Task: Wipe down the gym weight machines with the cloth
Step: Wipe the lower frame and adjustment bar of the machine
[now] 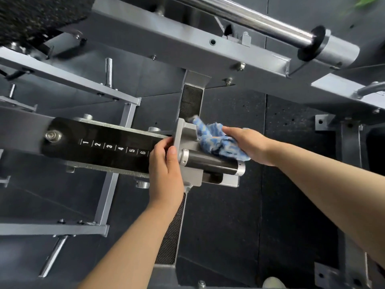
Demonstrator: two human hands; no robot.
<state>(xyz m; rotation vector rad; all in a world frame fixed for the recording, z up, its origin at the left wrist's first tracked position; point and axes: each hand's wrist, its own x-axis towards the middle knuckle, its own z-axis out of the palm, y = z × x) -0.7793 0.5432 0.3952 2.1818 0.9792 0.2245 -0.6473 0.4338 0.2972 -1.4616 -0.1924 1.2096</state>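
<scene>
While the right hand works: the left hand (164,167) steadies the machine, which looks like the reason for a two-handed stance.

Cloth: blue-and-white cloth (216,142), bunched, lies on the grey bracket (187,134) at the end of the adjustment arm, just above the black roller handle (212,163).

Right hand: right hand (248,142) presses down on the cloth from the right; fingers lie over it, tips buried in the folds, so I cannot tell whether they curl around it or press flat.

Left hand: fingers wrap the edge where the numbered black plate (100,147) meets the bracket, thumb along the bracket face. Clamped, by the look of it, to stop the arm swinging under the wiping pressure.

Numbered plate: digits 1 to 6 visible, the rest hidden by the left hand.

Surroundings: grey steel frame (166,38) and chrome bar (260,21) above; dark rubber floor (229,215) below.

Step in hand: judged to be wiping the bracket and handle mount.

Left to do: probably the roller handle, the plate, the frame.

Risk: cloth could snag on the bracket's corners.
</scene>
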